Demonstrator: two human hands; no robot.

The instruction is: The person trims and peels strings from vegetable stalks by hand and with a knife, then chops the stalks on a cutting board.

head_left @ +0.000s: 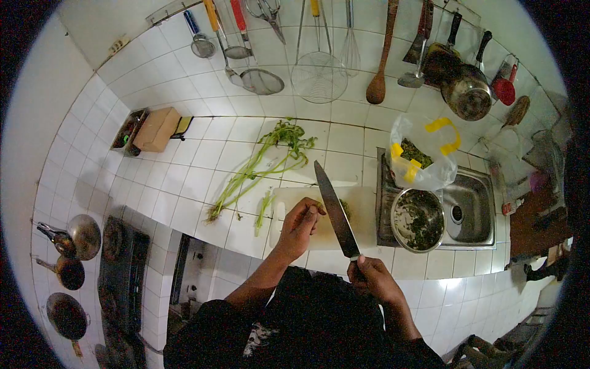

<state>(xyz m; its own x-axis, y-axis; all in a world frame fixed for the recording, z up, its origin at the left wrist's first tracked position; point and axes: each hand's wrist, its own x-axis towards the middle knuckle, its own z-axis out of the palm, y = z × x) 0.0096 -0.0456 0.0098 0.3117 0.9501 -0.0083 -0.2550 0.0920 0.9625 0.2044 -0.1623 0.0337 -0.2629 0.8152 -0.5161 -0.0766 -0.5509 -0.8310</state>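
Observation:
My right hand (373, 278) grips a large kitchen knife (336, 212) by its handle, the blade pointing up and away from me. Close to the left side of the blade is my left hand (299, 227), its fingers curled together; whatever they may hold is too small to make out. Both hands are at the white cutting board (362, 230), where a bit of chopped greens (345, 208) shows behind the blade. Long-stemmed leafy celery (246, 175) lies on the tiles beyond the board, and a short cut stalk (263, 212) rests by its left edge.
A metal bowl (402, 215) with chopped greens stands at the sink (485, 206). Behind it sits a plastic bag (439, 175) holding more greens. At the back left is a cardboard box (157, 129). Strainers, a wooden spoon (376, 90) and pans hang on the wall; a stove (126, 270) is left.

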